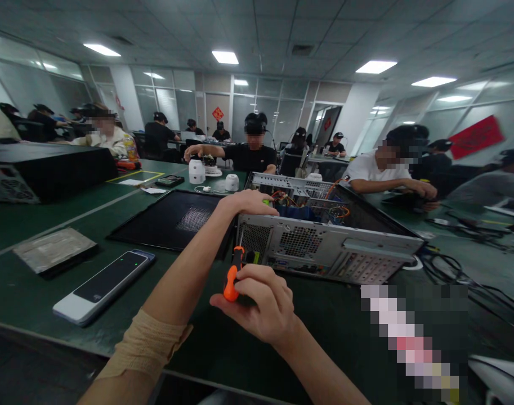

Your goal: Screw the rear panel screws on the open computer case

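An opened computer case [324, 239] lies on its side on the green table, its rear panel facing me and wires showing inside. My left hand [253, 202] grips the case's upper left corner, its fingers partly hidden behind the metal edge. In my right hand [263, 301] is an orange and black screwdriver [231, 284], pinched between thumb and fingers. The screwdriver points away from me at the left end of the rear panel; whether its tip touches a screw cannot be seen.
Left of the case lies a black side panel [168, 222]. Nearer me are a phone-like white and black device [104, 287] and a metal drive [56, 247]. White cameras [197, 171] stand beyond the panel. Black cables [446, 264] sprawl right. Several people [257, 143] work around.
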Available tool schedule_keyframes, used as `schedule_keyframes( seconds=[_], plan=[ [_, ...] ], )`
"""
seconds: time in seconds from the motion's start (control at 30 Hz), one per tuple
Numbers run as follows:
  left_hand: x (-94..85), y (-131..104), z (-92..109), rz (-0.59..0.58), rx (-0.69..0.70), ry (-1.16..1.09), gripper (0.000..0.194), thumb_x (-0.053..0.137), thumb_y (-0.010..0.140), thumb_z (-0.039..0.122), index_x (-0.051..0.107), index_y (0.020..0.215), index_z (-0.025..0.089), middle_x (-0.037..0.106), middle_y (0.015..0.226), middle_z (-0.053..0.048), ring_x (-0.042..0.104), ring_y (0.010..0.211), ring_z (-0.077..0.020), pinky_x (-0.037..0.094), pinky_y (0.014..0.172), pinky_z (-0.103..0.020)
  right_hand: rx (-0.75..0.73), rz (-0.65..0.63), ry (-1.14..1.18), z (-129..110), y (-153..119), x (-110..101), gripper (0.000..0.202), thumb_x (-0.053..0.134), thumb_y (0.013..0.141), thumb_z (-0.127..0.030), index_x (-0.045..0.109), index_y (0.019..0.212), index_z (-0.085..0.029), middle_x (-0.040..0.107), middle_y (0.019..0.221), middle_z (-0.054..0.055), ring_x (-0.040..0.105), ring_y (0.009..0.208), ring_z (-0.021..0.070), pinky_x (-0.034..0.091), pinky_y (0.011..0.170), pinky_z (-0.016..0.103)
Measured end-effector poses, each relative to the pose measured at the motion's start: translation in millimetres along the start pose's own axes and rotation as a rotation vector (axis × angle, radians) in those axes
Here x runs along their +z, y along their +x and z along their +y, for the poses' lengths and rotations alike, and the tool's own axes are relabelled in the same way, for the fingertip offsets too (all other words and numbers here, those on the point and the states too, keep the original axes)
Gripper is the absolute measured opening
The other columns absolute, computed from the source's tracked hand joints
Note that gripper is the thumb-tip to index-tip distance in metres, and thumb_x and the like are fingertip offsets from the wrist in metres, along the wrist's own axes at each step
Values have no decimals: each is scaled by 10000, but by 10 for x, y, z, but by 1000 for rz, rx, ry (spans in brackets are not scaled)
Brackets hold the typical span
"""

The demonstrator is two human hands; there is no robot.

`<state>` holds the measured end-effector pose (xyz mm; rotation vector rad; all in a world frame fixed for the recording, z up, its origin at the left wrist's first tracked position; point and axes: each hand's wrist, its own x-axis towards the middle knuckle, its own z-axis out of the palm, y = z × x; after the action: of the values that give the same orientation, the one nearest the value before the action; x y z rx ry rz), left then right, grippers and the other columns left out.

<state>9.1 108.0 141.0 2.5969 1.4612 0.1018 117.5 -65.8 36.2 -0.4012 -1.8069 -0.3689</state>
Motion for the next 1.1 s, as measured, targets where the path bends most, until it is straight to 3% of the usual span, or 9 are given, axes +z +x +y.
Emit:
schedule_keyframes(
  seconds=[0.13, 0.37, 0.63, 0.87, 1.1],
  plan=[
    [4, 10, -4, 28, 4, 16, 849, 444, 797, 754, 466, 1476, 243, 452, 1523, -61, 474, 1321, -338, 363, 1080, -406, -21, -25, -16, 2, -1, 2, 254, 717, 874, -417, 599, 929, -198, 708, 837, 18, 691, 768, 117, 521, 664, 213],
    [-6, -4, 7, 22, 2, 19, 840, 439, 808, 746, 463, 1477, 238, 450, 1525, -63, 474, 1322, -338, 359, 1078, -401, -84, -101, 25, -34, 56, -54, 220, 663, 926, -216, 646, 1102, -85, 733, 1079, 112, 705, 960, 114, 526, 741, 182],
    [3, 6, -5, 27, 7, 17, 853, 442, 813, 746, 465, 1477, 210, 474, 1505, -95, 470, 1325, -341, 356, 1076, -401, -79, -189, 33, -28, 80, -96, 255, 495, 975, -137, 608, 1197, -81, 706, 1178, 134, 659, 1110, 130, 550, 866, 199],
    [-27, -34, 51, 18, 3, 63, 801, 441, 855, 687, 481, 1464, 168, 447, 1521, -109, 471, 1328, -327, 351, 1084, -378, -161, -275, 19, -4, 69, -34, 262, 473, 943, -116, 595, 1173, -87, 694, 1190, 140, 693, 1024, 160, 572, 813, 226],
    [-9, -11, 26, 28, 1, 60, 805, 442, 839, 708, 483, 1464, 201, 466, 1512, -86, 479, 1322, -316, 361, 1074, -372, -68, -188, 92, 35, 25, -51, 146, 537, 947, -218, 585, 1058, -135, 702, 1113, 143, 698, 969, 163, 568, 761, 241]
  ],
)
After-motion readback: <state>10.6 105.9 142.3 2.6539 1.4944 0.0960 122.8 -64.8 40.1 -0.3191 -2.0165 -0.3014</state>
